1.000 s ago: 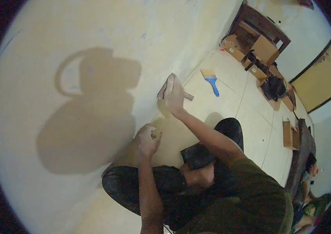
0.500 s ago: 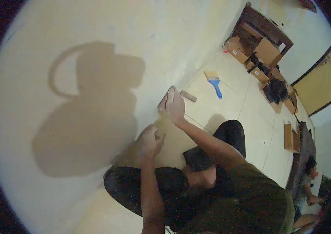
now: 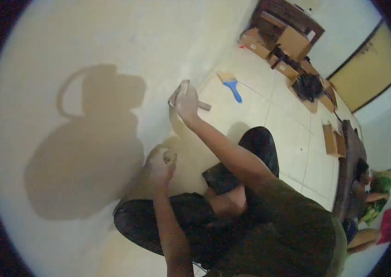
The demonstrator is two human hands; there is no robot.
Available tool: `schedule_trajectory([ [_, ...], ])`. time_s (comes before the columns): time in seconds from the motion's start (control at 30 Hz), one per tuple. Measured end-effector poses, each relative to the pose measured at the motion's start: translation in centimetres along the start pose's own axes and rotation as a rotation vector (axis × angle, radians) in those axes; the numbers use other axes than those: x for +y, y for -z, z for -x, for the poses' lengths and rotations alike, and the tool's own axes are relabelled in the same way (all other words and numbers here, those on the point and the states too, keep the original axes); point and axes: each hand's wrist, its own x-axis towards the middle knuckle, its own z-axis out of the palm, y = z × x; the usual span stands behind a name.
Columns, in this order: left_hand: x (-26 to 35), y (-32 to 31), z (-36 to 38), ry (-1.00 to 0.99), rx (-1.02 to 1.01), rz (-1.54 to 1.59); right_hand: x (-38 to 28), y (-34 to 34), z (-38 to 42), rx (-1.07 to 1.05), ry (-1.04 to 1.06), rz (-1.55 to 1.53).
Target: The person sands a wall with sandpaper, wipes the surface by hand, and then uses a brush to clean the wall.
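Note:
My right hand (image 3: 186, 102) is at the foot of the pale wall (image 3: 108, 37), its fingers pressed together on a thin, dark-edged flat piece (image 3: 173, 98). Lower down, my left hand (image 3: 160, 167) is curled closed near the wall; what lies inside its fingers is too small to make out. A blurred yellowish strip (image 3: 176, 127) shows between the two hands. Just beside my right hand, a small grey-brown block (image 3: 204, 106) lies on the floor. Farther right is a wide brush (image 3: 232, 87) with a blue handle and pale bristles.
My crossed legs (image 3: 158, 219) are below my hands. Cardboard boxes (image 3: 285, 69) with black plastic (image 3: 308, 87) stand at the upper right by a dark wooden frame (image 3: 313, 23). An open box (image 3: 334, 140) is on the tiled floor (image 3: 292, 115). A person (image 3: 359, 203) sits at the far right.
The view has shifted, so the brush, boxes and hands appear farther left and higher or lower. My hands look farther apart, and my right hand now partly overlaps the small block.

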Motion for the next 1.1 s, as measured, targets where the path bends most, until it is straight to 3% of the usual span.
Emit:
schedule_trajectory([
  [0.07,-2.7,-2.0,-0.3,-0.087,0.067,-0.017,5.2,-3.1,-1.5,0.215,0.311,0.212],
  [0.13,-1.7,-1.5,0.0,0.025,0.011,0.008,5.2,-2.7,-1.0,0.137,0.297,0.187],
  [0.17,-1.2,-1.3,-0.3,0.077,-0.014,0.020,1.4,-0.8,0.7,-0.039,0.129,0.051],
  [0.23,-1.1,-1.2,-0.1,0.089,-0.099,0.076,2.3,-0.3,0.6,-0.151,0.054,0.095],
  [0.27,-1.2,-0.4,-0.2,0.098,-0.133,0.094,7.0,-2.2,-2.3,-0.085,0.162,0.265],
  [0.33,2.9,1.4,0.1,0.290,-0.171,0.120,8.3,-3.4,-2.8,0.006,0.259,0.463],
  [0.4,3.2,1.9,0.3,0.273,-0.124,0.099,5.1,-2.2,-1.4,0.011,0.243,0.462],
  [0.47,0.2,-0.2,-0.1,0.024,-0.019,0.037,4.9,-2.1,-0.9,-0.073,0.244,0.380],
  [0.57,-1.6,-1.1,0.0,0.032,-0.060,0.005,2.6,-0.6,-0.9,-0.039,0.045,0.182],
  [0.67,-1.6,-1.2,0.0,0.189,-0.120,0.081,2.6,-0.7,-1.2,-0.002,-0.061,0.040],
  [0.77,-1.1,-1.1,-0.5,0.179,-0.148,0.018,5.5,-1.8,-1.6,-0.104,0.074,0.202],
  [0.87,-1.8,-1.4,-0.2,0.213,-0.143,0.141,4.8,-1.6,-1.4,0.038,0.178,0.389],
  [0.9,-2.2,-1.4,-0.3,0.137,-0.089,0.081,4.8,-2.0,-0.5,0.100,0.244,0.369],
  [0.97,-2.6,-2.1,-0.3,-0.009,0.020,-0.026,4.4,-1.8,-0.1,0.055,0.233,0.269],
  [1.03,-0.7,-1.0,-0.6,0.133,-0.083,0.041,3.4,-0.9,-0.2,-0.070,0.104,0.151],
  [1.1,-0.2,-0.5,-0.3,0.171,-0.143,0.032,3.6,-0.6,-1.3,-0.042,0.046,0.149],
])
